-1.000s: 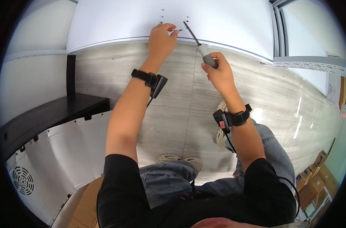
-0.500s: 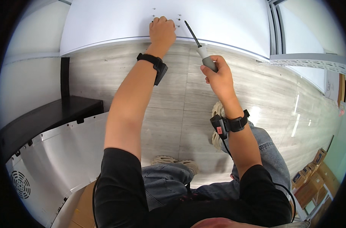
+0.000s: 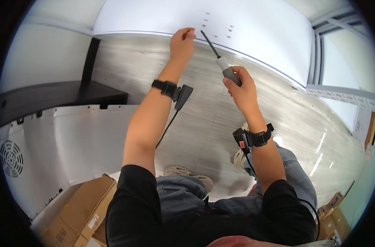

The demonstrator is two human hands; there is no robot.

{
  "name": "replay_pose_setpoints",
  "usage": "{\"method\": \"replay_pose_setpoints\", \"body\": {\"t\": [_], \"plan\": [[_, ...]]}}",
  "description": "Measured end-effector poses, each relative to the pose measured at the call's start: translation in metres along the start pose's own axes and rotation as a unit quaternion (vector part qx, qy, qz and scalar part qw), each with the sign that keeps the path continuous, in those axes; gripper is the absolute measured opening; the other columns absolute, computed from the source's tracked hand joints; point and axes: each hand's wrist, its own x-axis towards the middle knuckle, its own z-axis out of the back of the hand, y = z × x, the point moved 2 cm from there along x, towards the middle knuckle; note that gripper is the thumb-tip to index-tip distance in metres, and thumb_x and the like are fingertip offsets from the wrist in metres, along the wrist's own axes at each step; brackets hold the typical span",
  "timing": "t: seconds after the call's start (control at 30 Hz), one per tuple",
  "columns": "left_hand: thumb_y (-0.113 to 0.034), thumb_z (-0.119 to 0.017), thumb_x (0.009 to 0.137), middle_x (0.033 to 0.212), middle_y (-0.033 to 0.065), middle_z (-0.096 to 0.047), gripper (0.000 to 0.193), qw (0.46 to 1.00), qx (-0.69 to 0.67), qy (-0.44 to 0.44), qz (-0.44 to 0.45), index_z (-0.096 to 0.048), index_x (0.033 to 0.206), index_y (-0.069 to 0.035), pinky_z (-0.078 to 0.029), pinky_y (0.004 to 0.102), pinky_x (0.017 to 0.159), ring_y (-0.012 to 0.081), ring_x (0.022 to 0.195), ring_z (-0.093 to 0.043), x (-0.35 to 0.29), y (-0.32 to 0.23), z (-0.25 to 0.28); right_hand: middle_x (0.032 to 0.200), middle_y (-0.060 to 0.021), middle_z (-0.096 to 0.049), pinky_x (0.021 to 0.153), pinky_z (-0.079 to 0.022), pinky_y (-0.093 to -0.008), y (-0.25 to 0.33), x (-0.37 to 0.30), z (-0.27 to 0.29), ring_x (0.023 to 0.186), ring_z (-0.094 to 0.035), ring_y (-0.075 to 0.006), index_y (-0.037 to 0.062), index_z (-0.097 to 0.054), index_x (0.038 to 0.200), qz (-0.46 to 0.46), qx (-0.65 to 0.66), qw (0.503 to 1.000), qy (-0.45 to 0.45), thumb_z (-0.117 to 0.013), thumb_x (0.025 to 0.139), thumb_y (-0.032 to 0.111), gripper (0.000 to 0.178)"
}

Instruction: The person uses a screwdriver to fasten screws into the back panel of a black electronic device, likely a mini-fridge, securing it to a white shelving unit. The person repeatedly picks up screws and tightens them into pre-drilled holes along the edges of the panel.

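Note:
My right hand (image 3: 244, 88) is wrapped around the grey handle of a screwdriver (image 3: 223, 63). Its dark shaft points up and left, with the tip over the near edge of a white tabletop (image 3: 150, 16). To the left of that tip, my left hand (image 3: 182, 43) is at the same edge with its fingers curled and pressed together. Whatever is between those fingers, if anything, is hidden. Several small screws (image 3: 228, 37) are scattered on the white surface, just beyond the screwdriver tip and apart from both hands.
A silver metal panel with a round vent (image 3: 68, 136) lies at the left, next to a black ledge (image 3: 60, 92). Below it is a cardboard box (image 3: 78, 210). Grey metal framing (image 3: 317, 61) rises at the right, and more boxes (image 3: 333, 218) are at lower right.
My left hand has drawn back from among the screws to the tabletop's near edge. The view has swung left, so the screws appear farther right. The screwdriver stays in my right hand.

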Motion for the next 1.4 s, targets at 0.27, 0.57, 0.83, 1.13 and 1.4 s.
{"method": "replay_pose_setpoints", "body": {"t": [0.27, 0.57, 0.83, 1.13, 1.4], "plan": [[-0.021, -0.052, 0.094, 0.084, 0.0023, -0.058, 0.017, 0.876, -0.447, -0.055, 0.175, -0.057, 0.098, -0.005, -0.047, 0.0241, 0.067, 0.0116, 0.071, -0.052, -0.067, 0.011, 0.145, 0.072, -0.0076, -0.056, 0.061, -0.041, -0.0281, 0.015, -0.017, -0.098, 0.063, -0.050, -0.0149, 0.0078, -0.057, 0.111, 0.058, 0.013, 0.983, 0.176, -0.062, 0.079, 0.010, 0.032], [-0.020, -0.051, 0.094, 0.088, 0.0072, -0.061, 0.018, 0.868, -0.470, -0.094, 0.130, -0.055, 0.091, -0.003, -0.054, 0.0246, 0.068, 0.0133, 0.074, -0.058, -0.108, 0.028, 0.214, 0.071, -0.0027, -0.054, 0.059, -0.039, -0.0243, 0.013, -0.039, -0.145, 0.062, -0.047, -0.0101, 0.0093, -0.061, 0.111, 0.056, 0.035, 0.965, 0.253, -0.061, 0.078, 0.008, 0.033], [-0.017, -0.050, 0.094, 0.088, 0.0089, -0.061, 0.017, 0.892, -0.415, -0.124, 0.128, -0.056, 0.092, -0.001, -0.056, 0.0239, 0.069, 0.0127, 0.072, -0.059, -0.123, 0.019, 0.218, 0.074, -0.0023, -0.056, 0.060, -0.040, -0.0239, 0.007, -0.039, -0.150, 0.064, -0.048, -0.0097, 0.0089, -0.061, 0.111, 0.052, 0.041, 0.961, 0.267, -0.061, 0.077, 0.008, 0.034], [-0.014, -0.050, 0.094, 0.090, 0.0094, -0.063, 0.016, 0.918, -0.364, -0.114, 0.109, -0.058, 0.092, 0.000, -0.057, 0.0242, 0.069, 0.0128, 0.073, -0.061, -0.127, 0.022, 0.215, 0.081, -0.0090, -0.064, 0.062, -0.046, -0.0312, 0.020, -0.039, -0.139, 0.066, -0.059, -0.0203, 0.0108, -0.065, 0.107, 0.272, -0.078, 0.942, 0.181, -0.063, 0.074, 0.007, 0.033], [-0.014, -0.052, 0.094, 0.090, 0.0098, -0.063, 0.016, 0.934, -0.303, -0.146, 0.116, -0.059, 0.092, 0.000, -0.056, 0.0234, 0.068, 0.0126, 0.072, -0.061, -0.137, 0.023, 0.216, 0.071, -0.0079, -0.056, 0.056, -0.045, -0.0336, 0.032, -0.052, -0.137, 0.063, -0.056, -0.0251, 0.0123, -0.066, 0.105, 0.322, -0.163, 0.918, 0.164, -0.063, 0.069, 0.005, 0.036]]}}
